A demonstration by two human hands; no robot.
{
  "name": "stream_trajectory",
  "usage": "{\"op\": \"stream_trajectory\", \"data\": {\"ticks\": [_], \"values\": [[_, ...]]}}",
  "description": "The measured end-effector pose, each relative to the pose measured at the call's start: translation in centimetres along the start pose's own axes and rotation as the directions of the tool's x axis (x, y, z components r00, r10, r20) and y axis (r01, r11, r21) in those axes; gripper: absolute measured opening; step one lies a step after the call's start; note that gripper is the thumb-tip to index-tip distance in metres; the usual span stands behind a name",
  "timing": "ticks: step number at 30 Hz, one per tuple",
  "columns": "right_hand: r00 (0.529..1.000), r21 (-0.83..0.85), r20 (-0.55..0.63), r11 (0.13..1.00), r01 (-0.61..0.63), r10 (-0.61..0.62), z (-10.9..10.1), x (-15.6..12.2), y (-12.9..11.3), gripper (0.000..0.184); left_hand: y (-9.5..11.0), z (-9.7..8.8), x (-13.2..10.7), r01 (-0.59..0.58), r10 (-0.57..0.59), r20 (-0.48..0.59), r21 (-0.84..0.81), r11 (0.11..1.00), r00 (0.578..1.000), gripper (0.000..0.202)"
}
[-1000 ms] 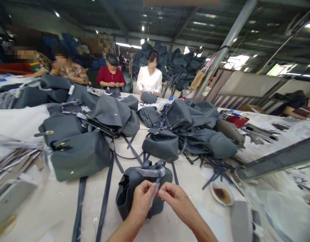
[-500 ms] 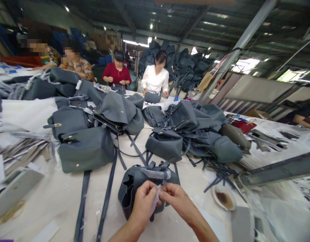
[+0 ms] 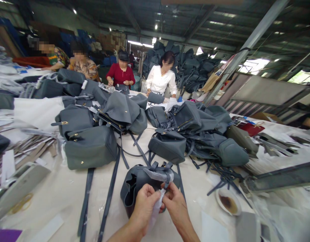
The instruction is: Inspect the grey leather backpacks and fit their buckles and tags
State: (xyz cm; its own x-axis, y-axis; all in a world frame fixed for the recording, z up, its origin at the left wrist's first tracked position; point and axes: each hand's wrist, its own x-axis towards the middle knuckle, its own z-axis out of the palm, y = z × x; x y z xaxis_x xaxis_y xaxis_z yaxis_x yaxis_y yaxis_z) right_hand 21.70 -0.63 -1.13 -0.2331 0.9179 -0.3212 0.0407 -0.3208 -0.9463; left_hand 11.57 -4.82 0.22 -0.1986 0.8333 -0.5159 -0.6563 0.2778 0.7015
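A grey-blue backpack [image 3: 134, 185] lies on the table right in front of me, its handle wrapped in white foam [image 3: 157, 174]. My left hand [image 3: 144, 205] and my right hand [image 3: 175, 203] meet just below that handle. Both pinch a thin white strip of wrapping [image 3: 158, 205] between thumbs and fingers. The strip hangs down between the two hands over the bag's front.
Several more grey backpacks [image 3: 91, 148] and loose straps [image 3: 85, 201] are heaped across the table. A small dish with brown liquid [image 3: 227, 201] sits at the right. Card and paper pieces [image 3: 21, 158] lie at the left. Other people [image 3: 162, 79] work at the far end.
My hands have drawn closer together and slid down toward me with the white strip. The view has shifted a little to the left.
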Motion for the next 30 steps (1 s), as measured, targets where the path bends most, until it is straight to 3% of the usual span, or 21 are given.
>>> {"op": "stream_trajectory", "data": {"ticks": [8,13,16,22,24,27,30], "values": [[0.981,0.197,0.163,0.971,-0.133,0.101,-0.4,-0.4,-1.0,0.033,-0.3,-0.5,-0.4,-0.048,0.071,0.129,-0.172,0.984,0.989,0.036],[0.929,0.365,0.369,0.919,-0.149,0.004,-1.3,-0.7,-1.9,0.034,0.5,-0.5,-0.8,0.007,0.035,0.191,-0.215,0.977,0.981,0.028],[0.896,0.434,0.440,0.889,-0.145,-0.068,-1.3,-0.7,-1.8,0.039,0.5,-0.5,-0.9,0.103,-0.044,0.243,-0.238,0.966,0.969,0.028],[0.926,0.315,0.377,0.943,-0.104,-0.024,-1.5,-0.1,-0.9,0.029,0.4,-0.8,-0.6,0.177,-0.135,0.183,-0.239,0.955,0.974,0.027],[0.916,0.311,0.400,0.943,-0.117,-0.018,-2.1,0.3,-0.4,0.032,0.6,-0.8,-0.6,0.254,-0.206,0.217,-0.227,0.940,0.954,0.028],[0.896,0.318,0.445,0.933,-0.167,0.009,-2.6,0.8,0.3,0.039,0.7,-0.8,-0.7,0.415,-0.342,0.337,-0.177,0.892,0.877,0.026],[0.899,0.324,0.438,0.933,-0.159,0.001,-2.2,0.9,0.5,0.031,0.6,-1.2,-0.7,0.468,-0.406,0.393,-0.075,0.880,0.825,0.026]]}}
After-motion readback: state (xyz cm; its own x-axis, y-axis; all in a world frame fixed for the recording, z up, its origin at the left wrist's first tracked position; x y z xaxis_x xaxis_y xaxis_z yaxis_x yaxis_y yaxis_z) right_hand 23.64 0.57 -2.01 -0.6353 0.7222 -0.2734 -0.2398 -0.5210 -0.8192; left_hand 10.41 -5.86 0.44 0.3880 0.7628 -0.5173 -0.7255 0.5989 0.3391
